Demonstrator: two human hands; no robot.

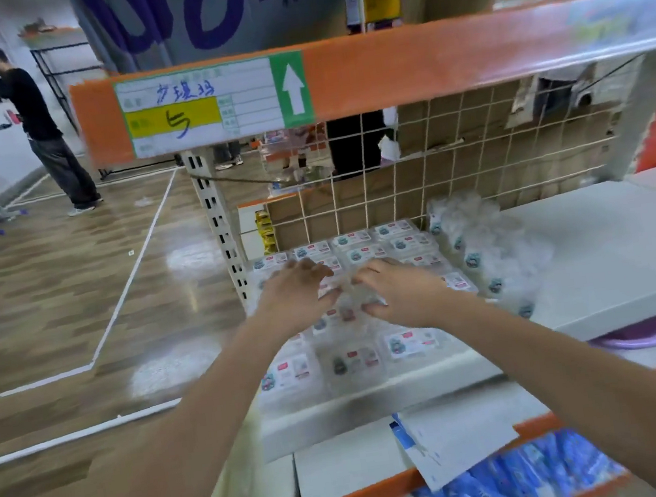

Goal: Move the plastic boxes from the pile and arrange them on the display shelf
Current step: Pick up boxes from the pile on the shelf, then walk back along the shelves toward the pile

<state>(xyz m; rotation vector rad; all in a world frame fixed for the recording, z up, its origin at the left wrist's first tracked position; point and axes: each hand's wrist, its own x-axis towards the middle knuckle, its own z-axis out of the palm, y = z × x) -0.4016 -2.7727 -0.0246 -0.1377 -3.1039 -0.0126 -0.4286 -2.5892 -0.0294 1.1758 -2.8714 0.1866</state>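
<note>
Plastic boxes [347,287] are the matter here, and one clear box sits between the two hands above the rows already laid on the display shelf [628,252]. The left hand [296,293] has its fingers stretched forward over the box's left side, with the thumb under its edge; the right hand [399,291] curls its fingers round the right side. The picture is blurred there, so I cannot tell how firm the hold is.

Under and around the hands, the arranged boxes [359,244] lie flat in neat rows with labels up, from the wire grid [451,158] at the back to the front edge of the shelf. They fill the left part of the shelf.

Just to the right of them lies the pile [487,245], a loose heap of the same clear boxes, tilted and leaning on each other. In my judgement the work is more than half done, but the heap remains to be moved, and the right part of the shelf is bare.

What is inside the boxes cannot be seen. Below, a lower shelf holds blue packets [532,475].
</note>
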